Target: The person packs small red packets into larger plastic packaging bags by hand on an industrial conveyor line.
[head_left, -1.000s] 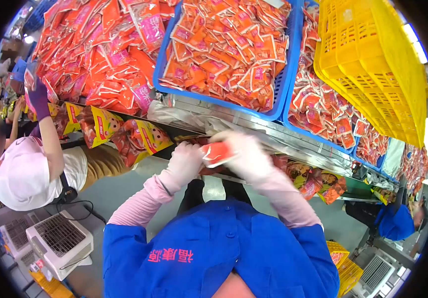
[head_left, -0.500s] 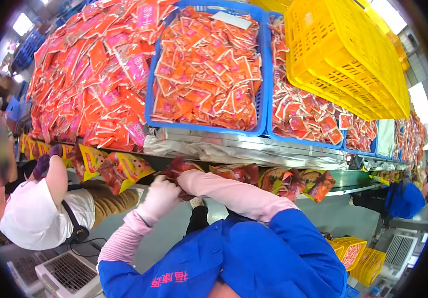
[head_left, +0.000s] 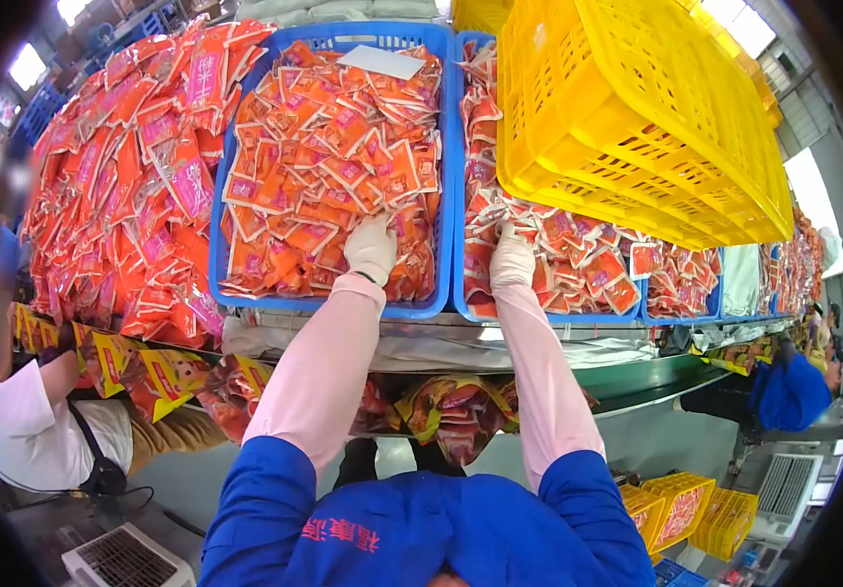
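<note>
My left hand [head_left: 372, 250], in a white glove, reaches into a blue basket [head_left: 333, 305] heaped with orange sachets [head_left: 329, 147]. Its fingers are curled down onto a sachet there, the tips partly hidden. In the neighbouring blue basket [head_left: 578, 318], my right hand [head_left: 512, 260], also gloved, pinches a sachet at the left end of a heap of red-and-white sachets [head_left: 573, 264]. Below my forearms, open, filled printed food bags [head_left: 456, 411] stand in a row along the green conveyor [head_left: 637, 383].
Stacked yellow crates [head_left: 627, 127] overhang the right basket. Larger red packets [head_left: 128, 186] are piled at left, and a white card [head_left: 382, 62] lies on the left basket's sachets. A person in a white shirt [head_left: 25, 426] works at left; another in blue [head_left: 791, 393] stands far right.
Both hands have left the bags at the conveyor and reached forward, separating into the two blue baskets. The view has shifted, and the bags along the line sit in different places.
</note>
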A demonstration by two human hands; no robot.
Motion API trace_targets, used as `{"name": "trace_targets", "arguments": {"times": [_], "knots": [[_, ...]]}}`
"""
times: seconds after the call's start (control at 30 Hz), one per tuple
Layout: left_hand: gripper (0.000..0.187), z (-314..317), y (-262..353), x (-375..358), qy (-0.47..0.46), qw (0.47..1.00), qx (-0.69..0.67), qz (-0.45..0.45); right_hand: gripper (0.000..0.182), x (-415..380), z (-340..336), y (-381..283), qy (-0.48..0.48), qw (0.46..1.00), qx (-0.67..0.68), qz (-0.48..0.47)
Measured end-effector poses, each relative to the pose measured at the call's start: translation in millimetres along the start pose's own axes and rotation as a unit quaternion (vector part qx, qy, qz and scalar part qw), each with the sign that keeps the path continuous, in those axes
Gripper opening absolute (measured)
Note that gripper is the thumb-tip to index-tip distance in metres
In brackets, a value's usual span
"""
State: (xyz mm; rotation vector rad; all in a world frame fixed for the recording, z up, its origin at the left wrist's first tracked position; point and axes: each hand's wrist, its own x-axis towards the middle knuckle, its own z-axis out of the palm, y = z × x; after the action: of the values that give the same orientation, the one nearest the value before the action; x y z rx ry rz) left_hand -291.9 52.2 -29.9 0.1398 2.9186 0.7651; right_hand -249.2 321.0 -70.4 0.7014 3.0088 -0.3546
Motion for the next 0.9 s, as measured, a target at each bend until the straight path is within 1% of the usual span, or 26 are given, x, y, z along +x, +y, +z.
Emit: {"name": "trace_targets", "arguments": {"times": [0.07, 0.1, 0.13, 0.17, 0.2, 0.23, 0.27, 0.3, 0.33, 0.4, 0.47, 0.5, 0.53, 0.57, 0.6, 0.63, 0.67, 0.7, 0.73, 0.77, 0.8, 0.83, 0.87, 0.9], "knots": [[0.043, 10.2, -16.8, 0.1, 0.027, 0.995, 0.069, 0.067, 0.038, -5.4, -32.8, 6.5, -0.051, 0.998, 0.04, -0.009], [0.038, -11.0, -17.3, -15.4, 0.045, 0.99, 0.086, 0.102, 0.033, 8.6, -19.0, 21.5, -0.033, 0.997, 0.054, 0.036], [0.038, -41.6, -11.1, -39.5, 0.095, 0.981, 0.128, 0.111, 0.032, 1.7, -21.1, 35.4, 0.154, 0.974, 0.064, -0.153], [0.038, -59.9, -23.8, -54.0, 0.108, 0.982, 0.033, 0.149, 0.036, 17.7, 7.8, 55.9, 0.101, 0.977, 0.18, -0.048], [0.038, -78.8, -43.3, -66.1, 0.128, 0.973, -0.061, 0.18, 0.037, -36.3, -80.9, 13.2, 0.103, 0.991, 0.057, -0.058], [0.036, -96.2, -60.0, -82.5, 0.086, 0.967, -0.2, 0.133, 0.033, -50.1, -90.0, 25.3, 0.128, 0.965, 0.183, -0.134], [0.034, -116.3, -76.1, -106.4, 0.046, 0.938, -0.334, 0.079, 0.028, -68.4, -108.6, 23.0, 0.074, 0.946, 0.281, -0.143], [0.024, -152.6, -76.4, -139.4, 0.015, 0.936, -0.35, 0.029, 0.02, -96.7, -134.0, 2.7, -0.016, 0.895, 0.441, -0.064], [0.024, -171.8, -85.0, -175.6, 0.018, 0.939, -0.344, 0.012, 0.013, -132.6, -165.4, -29.7, -0.093, 0.827, 0.554, 0.021], [0.023, -197.7, -98.6, -237.9, -0.042, 0.944, -0.314, 0.089, 0.009, -161.3, -154.2, -49.4, -0.111, 0.767, 0.618, -0.132], [0.017, -186.8, -105.3, -282.9, -0.055, 0.934, -0.349, 0.049, 0.008, -202.7, -160.7, -101.1, -0.157, 0.76, 0.573, -0.263], [0.018, -170.9, -116.5, -294.7, -0.029, 0.975, -0.199, 0.096, 0.008, -221.6, -160.1, -127.9, -0.217, 0.758, 0.531, -0.312], [0.019, -151.9, -132.0, -302.7, -0.004, 0.989, -0.043, 0.139, 0.008, -240.7, -157.8, -154.7, -0.274, 0.75, 0.484, -0.358], [0.025, -137.3, -146.8, -307.6, -0.029, 0.989, 0.047, 0.136, 0.01, -257.3, -150.3, -182.5, -0.291, 0.751, 0.412, -0.427], [0.025, -132.6, -155.6, -314.0, -0.024, 0.99, 0.046, 0.133, 0.013, -272.0, -137.8, -208.3, -0.305, 0.743, 0.337, -0.491], [0.028, -129.7, -163.1, -318.9, -0.015, 0.991, 0.074, 0.115, 0.015, -283.3, -110.3, -228.4, -0.316, 0.751, 0.191, -0.547], [0.031, -130.0, -168.5, -323.8, -0.009, 0.99, 0.102, 0.096, 0.019, -293.4, -79.6, -244.1, -0.32, 0.742, 0.043, -0.587], [0.027, -145.6, -163.1, -325.7, 0.044, 0.986, 0.086, 0.134, 0.022, -299.2, -61.8, -258.6, -0.346, 0.73, -0.019, -0.588], [0.027, -147.8, -173.3, -331.3, 0.048, 0.986, 0.086, 0.132, 0.025, -306.7, -51.7, -273.4, -0.372, 0.716, -0.081, -0.585], [0.025, -148.1, -188.7, -335.5, 0.011, 0.965, 0.213, 0.153, 0.025, -313.5, -42.9, -288.4, -0.378, 0.695, -0.135, -0.597], [0.024, -145.7, -204.3, -336.3, -0.026, 0.925, 0.336, 0.174, 0.026, -320.7, -35.6, -304.1, -0.382, 0.676, -0.189, -0.601], [0.021, -138.3, -221.3, -335.1, -0.013, 0.941, 0.273, 0.2, 0.023, -328.4, 25.8, -315.9, -0.405, 0.706, -0.184, -0.551], [0.021, -127.3, -227.6, -337.1, -0.009, 0.939, 0.274, 0.209, 0.021, -334.1, 107.5, -328.0, -0.426, 0.734, -0.175, -0.5], [0.019, -117.8, -233.9, -339.1, 0.065, 0.956, 0.228, 0.174, 0.023, -337.6, 162.6, -345.1, -0.425, 0.718, -0.206, -0.511]]}}
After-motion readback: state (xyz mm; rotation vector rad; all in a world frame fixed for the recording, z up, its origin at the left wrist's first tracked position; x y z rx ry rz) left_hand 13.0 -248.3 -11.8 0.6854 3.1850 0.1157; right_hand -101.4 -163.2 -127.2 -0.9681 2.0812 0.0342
